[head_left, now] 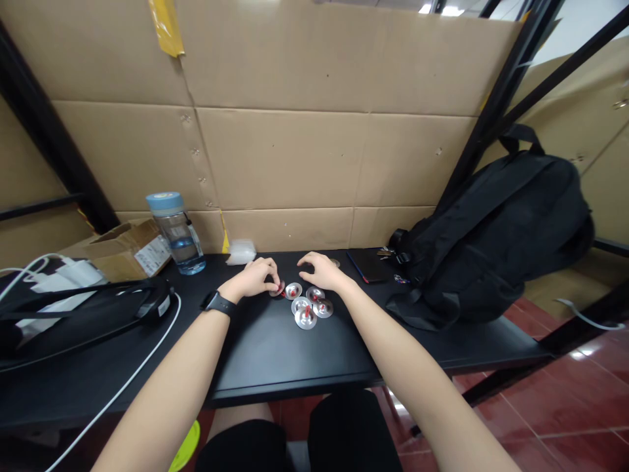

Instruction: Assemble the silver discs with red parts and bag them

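Several small silver finger cymbals with red loops lie on the black table (pixel 275 367). My left hand (pixel 256 276), with a watch (pixel 219 303) on its wrist, pinches one finger cymbal (pixel 278 290) by its red part at the left of the group. To the right, my right hand (pixel 320 270) is open, its curved fingers and thumb apart with nothing seen between them. Just below it sits a finger cymbal (pixel 315 295). Another finger cymbal (pixel 293 291) rests between the hands, and an overlapping finger cymbal (pixel 305 318) is nearest me.
A water bottle (pixel 179 236), an opened cardboard box (pixel 130 249) and a black case (pixel 113 308) with a white cable (pixel 152 354) are at left. A whitish packet (pixel 241 252) lies by the cardboard wall (pixel 275 157). At right are a phone (pixel 366 265), keys (pixel 386 252) and a black backpack (pixel 501 229).
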Action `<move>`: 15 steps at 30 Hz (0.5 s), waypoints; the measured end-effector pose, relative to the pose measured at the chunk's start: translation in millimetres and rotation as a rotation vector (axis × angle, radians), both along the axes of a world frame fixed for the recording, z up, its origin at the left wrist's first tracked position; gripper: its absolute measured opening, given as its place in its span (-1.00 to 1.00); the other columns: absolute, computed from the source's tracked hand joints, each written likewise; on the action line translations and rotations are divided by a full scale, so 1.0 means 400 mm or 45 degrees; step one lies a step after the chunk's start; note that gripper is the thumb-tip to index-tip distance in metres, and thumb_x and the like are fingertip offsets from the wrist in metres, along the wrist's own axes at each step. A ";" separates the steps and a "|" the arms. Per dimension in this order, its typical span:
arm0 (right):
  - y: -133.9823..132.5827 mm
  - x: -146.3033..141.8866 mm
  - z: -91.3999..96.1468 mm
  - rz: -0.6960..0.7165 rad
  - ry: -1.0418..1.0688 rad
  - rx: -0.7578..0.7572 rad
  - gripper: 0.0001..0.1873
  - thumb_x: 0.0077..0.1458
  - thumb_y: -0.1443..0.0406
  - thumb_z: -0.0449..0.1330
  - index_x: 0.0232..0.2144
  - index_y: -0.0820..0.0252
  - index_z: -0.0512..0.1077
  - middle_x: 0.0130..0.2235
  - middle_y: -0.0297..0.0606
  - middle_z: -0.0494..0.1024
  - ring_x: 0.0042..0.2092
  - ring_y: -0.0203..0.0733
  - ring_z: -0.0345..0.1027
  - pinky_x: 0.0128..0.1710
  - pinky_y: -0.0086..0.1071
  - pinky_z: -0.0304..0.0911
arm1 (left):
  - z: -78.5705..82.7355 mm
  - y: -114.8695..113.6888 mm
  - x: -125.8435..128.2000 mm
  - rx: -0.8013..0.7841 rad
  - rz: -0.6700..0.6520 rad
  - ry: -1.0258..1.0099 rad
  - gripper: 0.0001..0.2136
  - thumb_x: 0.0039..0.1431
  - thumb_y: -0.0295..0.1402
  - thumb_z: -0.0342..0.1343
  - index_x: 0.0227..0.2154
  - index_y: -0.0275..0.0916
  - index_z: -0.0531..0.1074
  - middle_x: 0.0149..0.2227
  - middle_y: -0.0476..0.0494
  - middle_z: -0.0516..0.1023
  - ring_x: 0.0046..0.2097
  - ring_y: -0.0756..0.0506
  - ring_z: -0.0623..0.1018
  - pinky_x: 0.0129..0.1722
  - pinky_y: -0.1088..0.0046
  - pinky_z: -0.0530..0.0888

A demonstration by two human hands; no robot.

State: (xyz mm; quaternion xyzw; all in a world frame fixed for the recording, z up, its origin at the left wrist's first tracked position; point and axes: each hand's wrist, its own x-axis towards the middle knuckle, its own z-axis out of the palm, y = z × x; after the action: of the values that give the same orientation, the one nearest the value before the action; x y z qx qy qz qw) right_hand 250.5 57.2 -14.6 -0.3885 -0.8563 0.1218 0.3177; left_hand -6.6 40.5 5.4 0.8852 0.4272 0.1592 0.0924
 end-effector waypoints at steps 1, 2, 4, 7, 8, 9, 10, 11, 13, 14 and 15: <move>-0.006 -0.008 -0.002 0.045 0.050 -0.020 -0.61 0.07 0.33 0.33 -0.01 0.15 0.50 -0.03 -0.14 0.55 -0.06 -0.10 0.44 0.01 -0.19 0.32 | -0.001 0.002 0.000 0.015 0.003 -0.057 -0.97 0.04 -0.33 0.31 -0.42 -0.07 0.63 -0.12 -0.12 0.49 -0.03 -0.20 0.49 0.05 0.22 0.38; -0.012 -0.016 -0.004 0.087 0.102 -0.045 -0.50 0.05 0.32 0.35 0.08 0.14 0.44 0.00 -0.13 0.54 -0.06 -0.10 0.45 -0.01 -0.20 0.34 | -0.001 0.004 0.001 0.033 0.001 -0.122 -0.97 0.05 -0.34 0.29 -0.40 -0.09 0.62 -0.10 -0.13 0.48 -0.02 -0.19 0.49 0.07 0.22 0.39; -0.024 -0.031 -0.005 0.163 0.193 -0.091 -0.26 -0.01 0.26 0.40 0.22 0.09 0.30 0.07 -0.10 0.51 -0.04 -0.10 0.45 -0.04 -0.21 0.36 | -0.005 0.008 0.008 0.075 -0.003 -0.277 -0.95 0.09 -0.36 0.24 -0.38 -0.13 0.59 -0.07 -0.14 0.46 -0.01 -0.17 0.49 0.10 0.22 0.40; -0.037 -0.051 -0.003 0.253 0.297 -0.108 -0.11 -0.10 0.21 0.47 0.26 0.04 0.22 0.11 -0.11 0.49 0.00 -0.09 0.48 -0.06 -0.24 0.38 | -0.011 0.012 0.030 0.130 0.039 -0.522 -0.92 0.13 -0.34 0.19 -0.36 -0.17 0.57 -0.05 -0.14 0.44 0.01 -0.15 0.49 0.14 0.21 0.39; -0.040 -0.055 -0.001 0.265 0.334 -0.105 -0.12 -0.10 0.21 0.47 0.24 0.04 0.23 0.09 -0.12 0.50 0.00 -0.09 0.48 -0.07 -0.26 0.39 | -0.013 0.012 0.039 0.140 0.063 -0.583 -0.91 0.13 -0.32 0.20 -0.35 -0.17 0.57 -0.05 -0.14 0.44 0.01 -0.15 0.49 0.15 0.20 0.40; -0.041 -0.059 0.001 0.265 0.368 -0.100 -0.17 -0.09 0.21 0.46 0.21 0.05 0.26 0.08 -0.14 0.52 0.00 -0.10 0.49 -0.09 -0.28 0.39 | -0.014 0.011 0.048 0.149 0.083 -0.628 -0.91 0.13 -0.30 0.21 -0.35 -0.18 0.57 -0.06 -0.13 0.44 0.00 -0.15 0.50 0.15 0.20 0.40; -0.042 -0.061 0.003 0.259 0.395 -0.093 -0.24 -0.07 0.21 0.45 0.17 0.05 0.30 0.06 -0.16 0.54 -0.01 -0.11 0.50 -0.12 -0.31 0.39 | -0.015 0.009 0.056 0.157 0.094 -0.660 -0.90 0.12 -0.28 0.22 -0.35 -0.18 0.57 -0.07 -0.13 0.45 -0.01 -0.15 0.50 0.14 0.19 0.40; -0.042 -0.063 0.005 0.249 0.412 -0.086 -0.31 -0.05 0.21 0.44 0.13 0.07 0.34 0.04 -0.17 0.55 -0.02 -0.13 0.51 -0.13 -0.32 0.39 | -0.015 0.008 0.063 0.167 0.099 -0.682 -0.89 0.12 -0.27 0.23 -0.36 -0.18 0.58 -0.08 -0.13 0.45 -0.02 -0.15 0.50 0.14 0.19 0.41; -0.040 -0.062 0.008 0.234 0.417 -0.074 -0.44 -0.02 0.21 0.42 0.04 0.09 0.40 0.00 -0.21 0.58 -0.06 -0.15 0.52 -0.17 -0.35 0.39 | -0.015 0.003 0.072 0.185 0.099 -0.703 -0.89 0.12 -0.27 0.24 -0.37 -0.17 0.58 -0.10 -0.12 0.46 -0.04 -0.14 0.50 0.13 0.19 0.42; -0.039 -0.060 0.009 0.232 0.409 -0.068 -0.47 -0.02 0.21 0.42 0.01 0.09 0.42 -0.02 -0.22 0.59 -0.07 -0.16 0.52 -0.18 -0.36 0.38 | -0.014 0.002 0.075 0.190 0.099 -0.702 -0.90 0.12 -0.27 0.25 -0.37 -0.17 0.58 -0.10 -0.12 0.47 -0.04 -0.14 0.51 0.12 0.19 0.42; -0.038 -0.058 0.010 0.232 0.400 -0.063 -0.49 -0.03 0.21 0.42 -0.01 0.10 0.44 -0.03 -0.23 0.60 -0.08 -0.16 0.52 -0.19 -0.37 0.37 | -0.014 0.001 0.076 0.193 0.100 -0.697 -0.90 0.12 -0.27 0.25 -0.37 -0.17 0.58 -0.11 -0.12 0.47 -0.04 -0.14 0.51 0.12 0.19 0.42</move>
State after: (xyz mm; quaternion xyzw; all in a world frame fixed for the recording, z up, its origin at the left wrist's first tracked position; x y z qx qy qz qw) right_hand 227.3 41.9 -10.4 -0.2933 -0.8245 0.2304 0.4256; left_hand 23.8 40.8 -0.4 0.7964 0.4072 0.4274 0.1315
